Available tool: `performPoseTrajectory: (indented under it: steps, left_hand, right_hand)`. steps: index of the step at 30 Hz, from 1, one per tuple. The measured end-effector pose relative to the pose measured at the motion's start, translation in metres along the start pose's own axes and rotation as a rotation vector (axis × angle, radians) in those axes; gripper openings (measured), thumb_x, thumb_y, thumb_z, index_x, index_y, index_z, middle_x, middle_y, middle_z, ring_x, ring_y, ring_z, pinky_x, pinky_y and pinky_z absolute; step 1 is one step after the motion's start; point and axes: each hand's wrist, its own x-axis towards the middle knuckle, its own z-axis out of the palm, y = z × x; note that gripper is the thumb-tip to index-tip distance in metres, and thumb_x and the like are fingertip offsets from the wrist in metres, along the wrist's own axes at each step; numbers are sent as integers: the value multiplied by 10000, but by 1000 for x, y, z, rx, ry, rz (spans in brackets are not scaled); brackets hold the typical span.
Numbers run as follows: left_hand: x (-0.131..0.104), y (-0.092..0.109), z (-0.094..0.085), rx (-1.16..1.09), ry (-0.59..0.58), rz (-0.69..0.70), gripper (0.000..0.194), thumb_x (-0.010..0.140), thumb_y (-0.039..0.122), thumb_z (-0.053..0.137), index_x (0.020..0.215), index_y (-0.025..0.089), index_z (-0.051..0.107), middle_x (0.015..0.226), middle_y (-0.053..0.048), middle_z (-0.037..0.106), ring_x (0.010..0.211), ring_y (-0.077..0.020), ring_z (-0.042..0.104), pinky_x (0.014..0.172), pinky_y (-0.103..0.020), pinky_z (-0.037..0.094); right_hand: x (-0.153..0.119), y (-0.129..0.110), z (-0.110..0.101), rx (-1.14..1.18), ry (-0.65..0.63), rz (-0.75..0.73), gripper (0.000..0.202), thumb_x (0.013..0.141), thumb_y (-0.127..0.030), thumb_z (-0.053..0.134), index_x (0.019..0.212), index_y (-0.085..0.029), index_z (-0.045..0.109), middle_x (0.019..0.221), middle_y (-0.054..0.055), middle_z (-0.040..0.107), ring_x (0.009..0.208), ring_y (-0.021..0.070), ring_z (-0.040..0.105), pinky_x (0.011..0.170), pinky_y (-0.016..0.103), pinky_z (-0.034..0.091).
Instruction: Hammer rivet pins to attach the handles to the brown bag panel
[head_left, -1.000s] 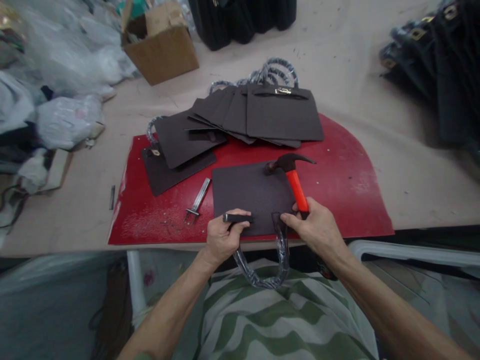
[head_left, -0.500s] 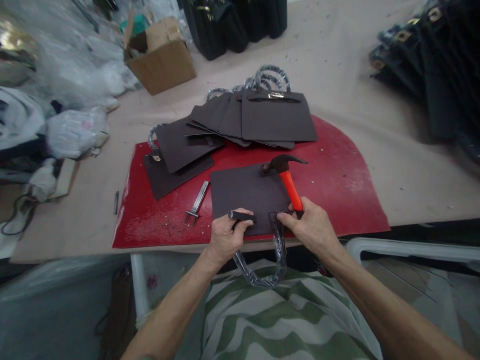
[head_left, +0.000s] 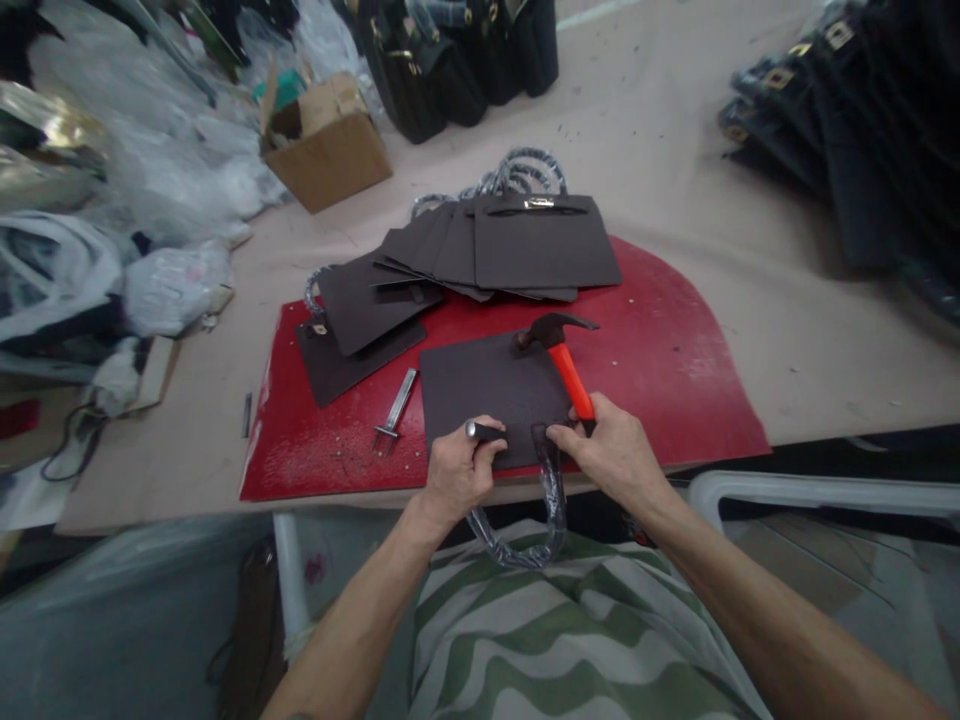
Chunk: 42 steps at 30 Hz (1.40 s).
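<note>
A dark brown bag panel [head_left: 487, 385] lies near the front edge of a red board [head_left: 660, 390]. A plastic-wrapped bag handle [head_left: 553, 490] loops from its near edge down over my lap. My left hand [head_left: 459, 468] grips a short dark metal punch [head_left: 486, 432], tilted over the panel, with its round end up at the left. My right hand [head_left: 616, 450] holds a claw hammer [head_left: 571, 375] by its orange grip, head pointing away over the panel. The right thumb is by the handle's tab. A pronged punch [head_left: 395, 412] lies on the board left of the panel.
More brown panels [head_left: 536, 245] with wrapped handles overlap at the board's back. Behind stand a cardboard box [head_left: 330, 150] and dark bags [head_left: 457, 70]. Dark pieces with gold fittings [head_left: 840, 150] are piled at the right, plastic wrapping [head_left: 165, 140] at the left. A small metal rod [head_left: 247, 415] lies left of the board.
The view has shifted slightly. In my left hand the punch has turned so that its round end faces more towards me. My right hand keeps its hold on the hammer.
</note>
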Motion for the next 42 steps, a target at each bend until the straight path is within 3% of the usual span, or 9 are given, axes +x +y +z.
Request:
performPoseTrajectory:
  steps: [5, 14, 19, 23, 26, 30, 37, 39, 42]
  left_hand:
    - [-4, 1, 2, 55, 33, -3, 128, 948, 235, 536, 989, 185, 646, 941, -59, 757, 878, -175, 734, 802, -267, 598]
    - [3, 1, 3, 30, -76, 17, 106, 938, 220, 534, 1015, 199, 603, 918, -58, 732, 850, -181, 720, 781, -274, 584]
    - [0, -1, 5, 26, -45, 84, 118, 940, 213, 533, 1042, 193, 591, 931, -65, 731, 824, -183, 728, 763, -277, 591]
    - [-1, -1, 5, 42, -56, 80, 123, 931, 210, 535, 1039, 191, 591, 900, -61, 723, 778, -183, 719, 717, -274, 583]
    - [-2, -2, 6, 48, -34, 75, 118, 916, 202, 541, 1023, 197, 589, 864, -51, 715, 743, -180, 709, 686, -266, 571]
    - [-2, -2, 8, 41, 0, 109, 141, 896, 177, 551, 1029, 189, 595, 821, -51, 709, 721, -194, 706, 640, -269, 557]
    - [-2, -2, 7, 35, -35, 71, 118, 890, 168, 565, 1003, 181, 596, 860, -51, 709, 753, -177, 695, 700, -261, 550]
    - [-3, -2, 7, 31, -37, 72, 118, 885, 157, 560, 993, 181, 600, 843, -49, 702, 744, -177, 692, 683, -257, 543]
    - [-3, -2, 7, 16, -45, 74, 137, 884, 150, 557, 1009, 181, 603, 839, -46, 700, 751, -178, 692, 680, -254, 537]
  right_hand:
    - [-2, 2, 0, 35, 10, -26, 258, 761, -341, 727, 794, -228, 498, 655, -19, 583, 620, 196, 557, 579, 288, 349]
    - [2, 12, 2, 155, 8, -113, 255, 790, -438, 632, 753, -216, 512, 641, -15, 556, 594, 177, 522, 567, 286, 356]
    - [-11, 1, -28, 307, -51, -192, 386, 940, -533, 399, 695, -236, 422, 550, -34, 455, 474, 141, 417, 483, 272, 306]
    - [-46, -27, -73, 133, 19, -433, 372, 990, -504, 358, 724, -249, 407, 542, -37, 436, 457, 146, 396, 484, 286, 269]
    - [-68, -32, -90, -92, 2, -581, 324, 991, -452, 351, 734, -259, 398, 523, -33, 436, 429, 159, 380, 486, 310, 224]
    - [-80, -31, -98, -340, -48, -638, 274, 991, -379, 354, 753, -258, 417, 529, -19, 475, 422, 178, 414, 487, 327, 188]
    - [-103, -59, -109, -194, 330, -855, 286, 1048, -286, 333, 789, -232, 445, 554, -43, 452, 414, 138, 434, 456, 266, 298]
    - [-102, -52, -103, -356, 282, -921, 309, 1051, -284, 306, 771, -236, 430, 518, -40, 459, 386, 149, 427, 427, 282, 247]
    - [-96, -39, -96, -494, 144, -863, 310, 1056, -299, 302, 771, -243, 408, 509, -35, 489, 375, 160, 444, 431, 301, 209]
